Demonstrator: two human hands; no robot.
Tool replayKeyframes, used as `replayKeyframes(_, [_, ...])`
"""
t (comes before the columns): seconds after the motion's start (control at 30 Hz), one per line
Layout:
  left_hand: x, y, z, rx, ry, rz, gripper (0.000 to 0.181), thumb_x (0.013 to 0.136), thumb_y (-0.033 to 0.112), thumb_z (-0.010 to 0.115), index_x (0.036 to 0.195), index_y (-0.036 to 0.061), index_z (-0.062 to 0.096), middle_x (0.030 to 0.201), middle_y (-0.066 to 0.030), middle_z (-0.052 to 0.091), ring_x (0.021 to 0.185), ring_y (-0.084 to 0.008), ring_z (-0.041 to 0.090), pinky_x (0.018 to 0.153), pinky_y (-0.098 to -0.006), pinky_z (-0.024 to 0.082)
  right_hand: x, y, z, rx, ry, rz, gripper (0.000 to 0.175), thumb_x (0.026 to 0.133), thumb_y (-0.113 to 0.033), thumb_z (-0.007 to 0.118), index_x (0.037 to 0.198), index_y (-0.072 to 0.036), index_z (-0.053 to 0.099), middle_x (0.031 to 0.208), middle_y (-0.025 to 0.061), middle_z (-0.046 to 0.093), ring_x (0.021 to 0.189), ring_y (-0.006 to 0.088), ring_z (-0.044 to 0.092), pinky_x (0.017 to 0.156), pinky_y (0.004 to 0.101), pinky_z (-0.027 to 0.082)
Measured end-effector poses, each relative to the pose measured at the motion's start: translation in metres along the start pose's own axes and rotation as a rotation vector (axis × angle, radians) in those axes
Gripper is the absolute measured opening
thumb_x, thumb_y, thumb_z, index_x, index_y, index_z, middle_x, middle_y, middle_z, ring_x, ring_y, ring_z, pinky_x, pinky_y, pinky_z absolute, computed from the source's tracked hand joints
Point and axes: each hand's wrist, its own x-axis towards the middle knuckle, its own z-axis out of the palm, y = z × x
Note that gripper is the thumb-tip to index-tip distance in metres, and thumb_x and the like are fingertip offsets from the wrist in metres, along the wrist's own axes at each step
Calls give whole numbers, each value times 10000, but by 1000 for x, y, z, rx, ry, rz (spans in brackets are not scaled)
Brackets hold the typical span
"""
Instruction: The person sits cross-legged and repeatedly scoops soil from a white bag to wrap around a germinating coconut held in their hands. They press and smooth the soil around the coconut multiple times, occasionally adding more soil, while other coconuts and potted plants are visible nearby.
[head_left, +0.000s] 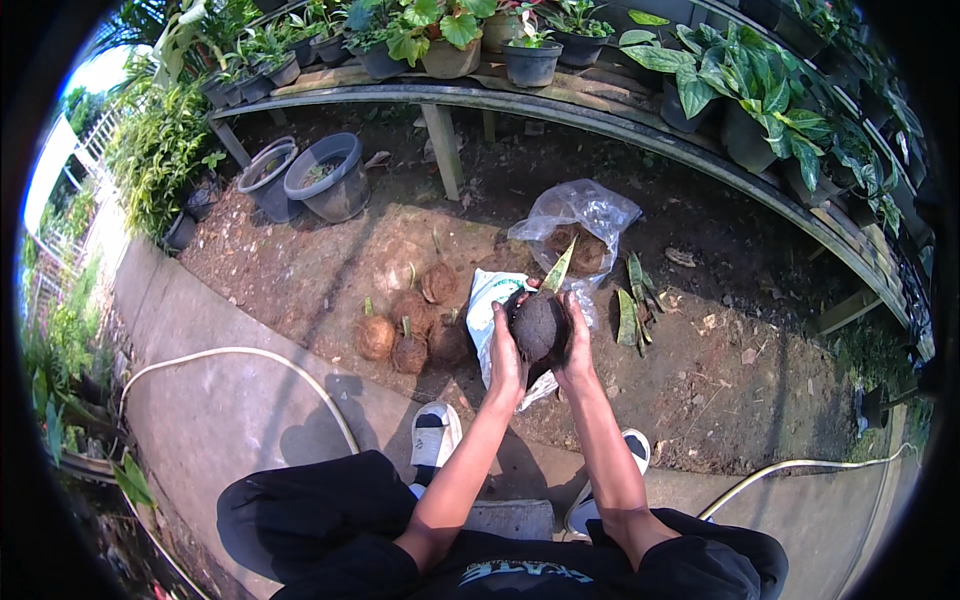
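Between my left hand (507, 352) and my right hand (576, 341) I hold a round ball of dark soil (538, 326). A pointed, pale-edged snake plant leaf cutting (559, 266) rises from its far side. Both palms press on the ball's sides, and the fingertips are partly hidden behind it. Below my hands lies a white plastic sack (484, 300) with dark soil at its mouth. Just beyond is a clear plastic bag (577, 206) with brown fibre (581, 251) inside. Several snake plant cuttings (634, 307) lie on the ground to the right.
Several fibre-wrapped balls (411, 319) with short green shoots sit at left. Two plastic pots (328, 180) stand behind them. A bench of potted plants (532, 60) curves across the back on wooden posts (444, 154). A hose (247, 351) crosses the concrete path (217, 420).
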Motion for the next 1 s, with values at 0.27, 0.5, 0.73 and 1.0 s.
replayKeyframes(0.27, [9, 17, -37, -341, -54, -477, 588, 1055, 623, 493, 1399, 163, 618, 1348, -93, 688, 1223, -280, 664, 1018, -538, 540, 12, -29, -12, -1095, -10, -404, 481, 1125, -329, 489, 1373, 51, 648, 1650, 207, 401, 1559, 336, 325, 1264, 436, 256])
replayKeyframes(0.5, [27, 37, -64, -414, 41, -289, 528, 1042, 558, 569, 1336, 122, 612, 1255, -151, 684, 1130, -336, 657, 872, -468, 572, 27, -25, -72, -1084, 88, -154, 416, 1047, -285, 649, 1286, 52, 694, 1170, 145, 757, 1135, 227, 696, 1044, 374, 512])
replayKeyframes(0.73, [27, 51, -67, -312, 76, -127, 580, 1000, 410, 740, 1439, 91, 537, 1339, -142, 641, 1215, -346, 634, 961, -468, 572, 35, 43, -137, -1265, 23, 67, 507, 940, -253, 754, 1309, 82, 658, 1274, 244, 715, 1218, 347, 685, 1096, 428, 507])
replayKeyframes(1.0, [24, 43, -64, -240, 76, -80, 555, 952, 101, 798, 1420, 16, 512, 1344, -199, 626, 1230, -352, 640, 956, -462, 592, 29, 100, -156, -1845, -75, 140, 854, 932, -370, 749, 1583, 15, 352, 1404, 323, 573, 1291, 467, 595, 1093, 529, 501])
